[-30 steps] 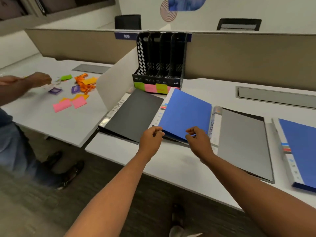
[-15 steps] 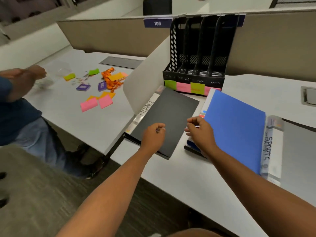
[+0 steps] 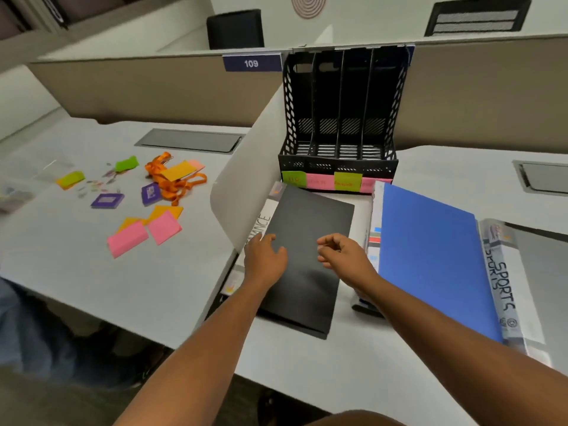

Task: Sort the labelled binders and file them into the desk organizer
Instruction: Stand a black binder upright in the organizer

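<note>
A black binder (image 3: 310, 241) with a white spine reading FINANCE lies flat in front of me. My left hand (image 3: 266, 261) rests on its left part near the spine, fingers spread. My right hand (image 3: 342, 256) hovers over the binder's right edge, fingers loosely curled and holding nothing. To the right lies a blue binder (image 3: 430, 253), and beside it a spine labelled SPORTS (image 3: 501, 287). The black desk organizer (image 3: 338, 118) stands behind the binders, its slots empty, with green and pink sticky labels (image 3: 335, 181) along its front.
A white divider panel (image 3: 246, 179) rises left of the black binder. On the left desk lie sticky notes (image 3: 144, 232), purple cards (image 3: 107, 200) and an orange lanyard (image 3: 175, 182). Another person's leg (image 3: 27, 327) is at the left edge. A grey binder (image 3: 541, 259) lies far right.
Both hands left the blue binder and moved left onto the black FINANCE binder. The view shifted left and closer to the organizer.
</note>
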`<action>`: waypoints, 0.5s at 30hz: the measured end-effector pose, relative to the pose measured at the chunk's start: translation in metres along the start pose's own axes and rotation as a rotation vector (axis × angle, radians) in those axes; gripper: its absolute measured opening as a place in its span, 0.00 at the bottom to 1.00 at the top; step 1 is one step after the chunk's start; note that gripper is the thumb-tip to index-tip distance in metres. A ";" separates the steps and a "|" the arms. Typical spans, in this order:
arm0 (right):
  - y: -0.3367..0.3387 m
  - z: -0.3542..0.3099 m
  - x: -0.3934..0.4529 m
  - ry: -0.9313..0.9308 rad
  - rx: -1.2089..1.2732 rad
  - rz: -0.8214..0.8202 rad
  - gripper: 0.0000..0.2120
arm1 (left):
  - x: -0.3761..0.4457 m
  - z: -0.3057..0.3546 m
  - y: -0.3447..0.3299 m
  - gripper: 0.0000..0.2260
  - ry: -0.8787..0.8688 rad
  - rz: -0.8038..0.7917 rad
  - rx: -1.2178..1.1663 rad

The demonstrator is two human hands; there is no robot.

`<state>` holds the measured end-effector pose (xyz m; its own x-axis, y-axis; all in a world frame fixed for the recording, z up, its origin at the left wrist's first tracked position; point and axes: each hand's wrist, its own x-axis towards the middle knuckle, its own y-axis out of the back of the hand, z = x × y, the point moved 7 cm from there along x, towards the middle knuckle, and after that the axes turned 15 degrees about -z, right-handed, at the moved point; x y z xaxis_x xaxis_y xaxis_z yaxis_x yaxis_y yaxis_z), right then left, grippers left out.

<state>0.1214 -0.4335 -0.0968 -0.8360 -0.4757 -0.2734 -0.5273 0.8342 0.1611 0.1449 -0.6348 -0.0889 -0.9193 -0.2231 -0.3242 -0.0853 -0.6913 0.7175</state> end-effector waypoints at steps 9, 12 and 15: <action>-0.031 0.020 0.022 -0.229 -0.089 0.124 0.14 | 0.058 -0.034 0.019 0.30 0.001 -0.101 0.008; -0.038 0.027 0.020 -0.285 -0.125 0.169 0.14 | 0.071 -0.043 0.019 0.28 0.019 -0.162 -0.074; -0.045 0.030 0.015 -0.311 -0.086 0.217 0.12 | 0.073 -0.047 0.017 0.30 0.043 -0.270 -0.122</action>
<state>0.1370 -0.4699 -0.1371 -0.8507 -0.1731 -0.4964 -0.3654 0.8735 0.3217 0.0945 -0.6946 -0.1290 -0.8523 -0.0468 -0.5210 -0.2753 -0.8067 0.5229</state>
